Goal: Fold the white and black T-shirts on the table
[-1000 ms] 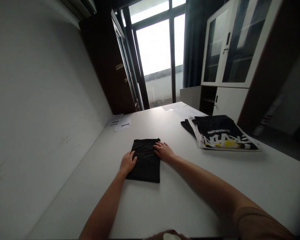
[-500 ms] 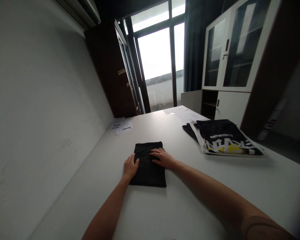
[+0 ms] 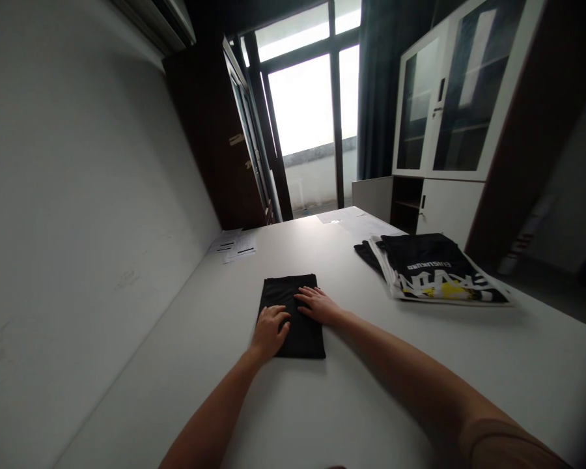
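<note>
A black cloth garment (image 3: 300, 339), folded into a flat rectangle, lies on the white table (image 3: 293, 410). My left hand (image 3: 271, 331) rests on its left part, fingers bent a little and thumb apart, gripping nothing. On the right side of the cloth, my right hand (image 3: 320, 306) lies flat with its fingers spread. Both palms cover part of the fabric. What kind of garment it is cannot be made out in its folded form.
To the right lies a stack of folded printed garments (image 3: 430, 260), black on top with white and yellow lettering. Paper sheets (image 3: 237, 246) sit by the wall at the left, and more papers (image 3: 366, 225) at the table's far end. A cabinet (image 3: 439, 130) stands beyond.
My left hand has moved from the cloth's left edge inward onto its top. My right hand stays nearly in place, its fingers slightly more spread.
</note>
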Motion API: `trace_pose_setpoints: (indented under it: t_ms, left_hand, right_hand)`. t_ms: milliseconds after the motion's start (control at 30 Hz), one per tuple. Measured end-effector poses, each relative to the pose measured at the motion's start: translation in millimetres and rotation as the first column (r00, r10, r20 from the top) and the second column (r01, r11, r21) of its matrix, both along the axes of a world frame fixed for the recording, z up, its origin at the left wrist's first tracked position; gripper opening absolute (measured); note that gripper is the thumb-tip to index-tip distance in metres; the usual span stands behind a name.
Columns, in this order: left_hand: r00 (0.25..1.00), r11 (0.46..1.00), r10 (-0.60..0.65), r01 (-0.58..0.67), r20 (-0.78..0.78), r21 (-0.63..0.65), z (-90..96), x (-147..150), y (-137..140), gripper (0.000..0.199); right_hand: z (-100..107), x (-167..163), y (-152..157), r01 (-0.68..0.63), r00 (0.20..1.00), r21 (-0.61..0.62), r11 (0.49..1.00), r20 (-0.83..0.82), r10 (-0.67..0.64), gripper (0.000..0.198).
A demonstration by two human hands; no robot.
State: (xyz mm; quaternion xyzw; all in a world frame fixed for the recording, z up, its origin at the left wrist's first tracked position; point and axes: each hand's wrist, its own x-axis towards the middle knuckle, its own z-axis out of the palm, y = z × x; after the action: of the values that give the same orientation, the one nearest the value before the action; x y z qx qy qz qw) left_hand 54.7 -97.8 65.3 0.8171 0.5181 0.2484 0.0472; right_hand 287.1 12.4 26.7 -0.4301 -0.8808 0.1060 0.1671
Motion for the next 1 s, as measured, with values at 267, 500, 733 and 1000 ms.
trace_pose_setpoints:
  t_ms: [267,500,733,1000]
  left_hand:
    - [0.958,0.964,-0.258,0.247,-0.125,-0.096,-1.4,20,-19,0.043]
    - [0.954,0.957,-0.274,0.257,-0.123,-0.132,-0.5,21,-18,0.047]
    - [0.949,0.946,-0.292,0.269,-0.116,-0.182,0.4,19,-19,0.055]
    - [0.938,0.929,-0.323,0.290,-0.123,-0.228,1.9,17,-17,0.067]
  right_hand:
    - [-6,23,22,0.295,0.955,-0.016,0.955,0.042,-0.295,0.064]
    - [-8,31,27,0.338,0.940,0.014,0.941,0.041,-0.339,0.061]
    - [-7,31,23,0.331,0.943,0.053,0.942,-0.011,-0.331,0.055]
    - [-7,27,19,0.116,0.990,0.105,0.988,-0.090,-0.106,0.046]
